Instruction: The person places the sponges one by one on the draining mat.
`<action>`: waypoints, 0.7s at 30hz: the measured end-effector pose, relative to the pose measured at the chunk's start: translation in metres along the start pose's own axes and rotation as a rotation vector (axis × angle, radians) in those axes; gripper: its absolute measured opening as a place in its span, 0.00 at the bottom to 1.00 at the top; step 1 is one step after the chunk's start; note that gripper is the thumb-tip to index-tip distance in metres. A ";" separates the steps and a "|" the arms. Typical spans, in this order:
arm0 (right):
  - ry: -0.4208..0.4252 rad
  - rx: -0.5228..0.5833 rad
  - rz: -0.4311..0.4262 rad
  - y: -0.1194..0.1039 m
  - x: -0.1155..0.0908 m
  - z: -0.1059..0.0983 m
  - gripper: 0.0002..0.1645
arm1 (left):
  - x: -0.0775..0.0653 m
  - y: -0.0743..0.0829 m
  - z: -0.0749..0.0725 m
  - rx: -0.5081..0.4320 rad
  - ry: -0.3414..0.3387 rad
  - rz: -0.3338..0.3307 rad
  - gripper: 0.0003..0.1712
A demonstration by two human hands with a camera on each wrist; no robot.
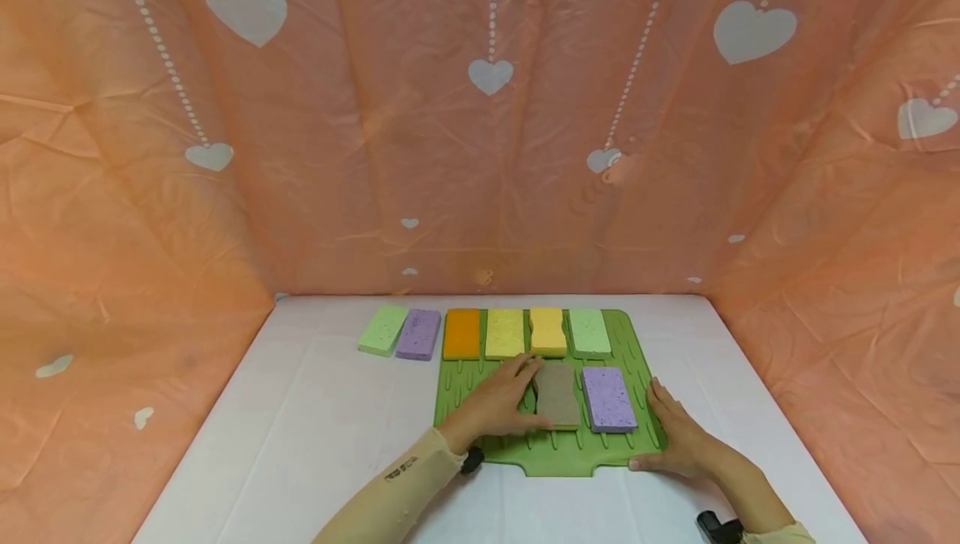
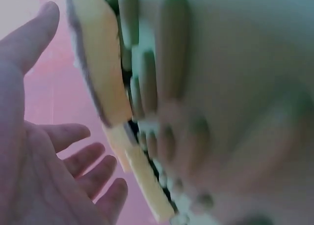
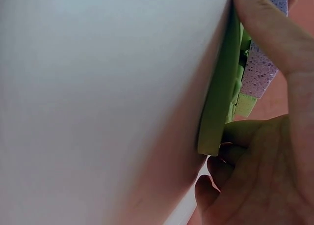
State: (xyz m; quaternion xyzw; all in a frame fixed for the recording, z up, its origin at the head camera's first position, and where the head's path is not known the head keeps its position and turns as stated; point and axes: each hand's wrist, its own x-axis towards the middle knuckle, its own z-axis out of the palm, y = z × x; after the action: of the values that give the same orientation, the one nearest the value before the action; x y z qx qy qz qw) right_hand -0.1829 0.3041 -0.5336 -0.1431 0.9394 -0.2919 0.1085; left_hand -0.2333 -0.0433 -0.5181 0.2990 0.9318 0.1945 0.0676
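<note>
A green ridged mat (image 1: 517,458) lies on the white table with several sponges on it. My left hand (image 1: 498,402) is at the left side of a sponge with a grey-brown top (image 1: 557,396). In the left wrist view this sponge (image 2: 100,63) shows a yellow body and a grey layer, and my thumb and fingers are spread apart beside it. My right hand (image 1: 686,444) holds the mat's near right corner, thumb at the front edge and fingers along the right edge. A purple sponge (image 1: 609,399) lies between the grey-topped one and my right hand.
Across the mat's far edge lie an orange sponge (image 1: 461,334), a yellow sponge (image 1: 505,333), a wavy-sided yellow sponge (image 1: 548,331) and a light green sponge (image 1: 589,333). Left of the mat, a green sponge (image 1: 383,330) and another purple sponge (image 1: 418,334) sit on the table.
</note>
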 end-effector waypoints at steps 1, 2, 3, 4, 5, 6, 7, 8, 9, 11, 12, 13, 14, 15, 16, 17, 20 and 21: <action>0.001 -0.004 -0.004 0.001 0.000 0.000 0.82 | -0.001 -0.003 -0.002 -0.002 0.001 0.006 0.64; 0.002 -0.004 -0.001 0.001 0.000 0.000 0.82 | -0.002 -0.006 -0.005 -0.005 0.002 0.009 0.63; 0.006 -0.010 -0.005 0.001 0.000 0.001 0.82 | -0.003 -0.010 -0.007 -0.011 0.002 0.013 0.63; 0.007 -0.010 -0.002 0.001 0.000 0.001 0.82 | -0.004 -0.014 -0.009 -0.016 0.003 0.019 0.62; 0.008 -0.016 -0.007 0.002 0.001 0.001 0.82 | -0.006 -0.019 -0.012 -0.028 0.002 0.021 0.62; 0.011 -0.014 -0.010 0.002 0.001 0.000 0.82 | -0.007 -0.022 -0.014 -0.047 0.001 0.023 0.62; 0.010 -0.013 -0.007 0.002 0.001 0.000 0.83 | -0.008 -0.027 -0.016 -0.056 0.004 0.025 0.62; 0.008 -0.006 -0.002 0.002 0.001 0.000 0.83 | -0.010 -0.031 -0.018 -0.065 0.004 0.025 0.61; 0.006 -0.004 -0.005 0.002 0.001 -0.001 0.83 | -0.012 -0.034 -0.020 -0.075 0.003 0.021 0.61; 0.000 0.004 -0.005 0.002 0.001 -0.001 0.83 | -0.017 -0.042 -0.023 -0.098 0.001 0.004 0.62; -0.003 0.010 -0.001 0.002 0.001 -0.001 0.83 | -0.019 -0.045 -0.025 -0.103 0.001 -0.007 0.62; -0.007 0.011 0.004 0.002 0.001 -0.001 0.83 | -0.021 -0.049 -0.026 -0.097 0.002 -0.017 0.62; -0.009 0.009 0.003 0.002 0.001 -0.001 0.83 | -0.024 -0.053 -0.028 -0.094 0.004 -0.024 0.62; -0.010 0.008 0.003 0.002 0.001 -0.001 0.83 | -0.027 -0.056 -0.030 -0.086 0.011 -0.031 0.62; -0.012 0.006 0.004 0.002 0.000 -0.001 0.82 | -0.029 -0.061 -0.031 -0.076 0.020 -0.034 0.61; -0.013 0.004 0.005 0.002 0.000 -0.001 0.82 | -0.031 -0.065 -0.033 -0.062 0.028 -0.039 0.61; -0.017 0.003 0.008 0.002 -0.001 -0.001 0.82 | -0.038 -0.077 -0.038 -0.038 0.058 -0.060 0.61; -0.017 0.003 0.007 0.002 -0.001 -0.001 0.82 | -0.040 -0.080 -0.041 -0.033 0.064 -0.073 0.61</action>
State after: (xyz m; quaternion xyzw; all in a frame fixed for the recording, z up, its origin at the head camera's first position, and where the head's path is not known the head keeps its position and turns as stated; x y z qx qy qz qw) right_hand -0.1829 0.3065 -0.5334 -0.1420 0.9386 -0.2916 0.1176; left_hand -0.2535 -0.1394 -0.5130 0.2571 0.9404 0.2168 0.0500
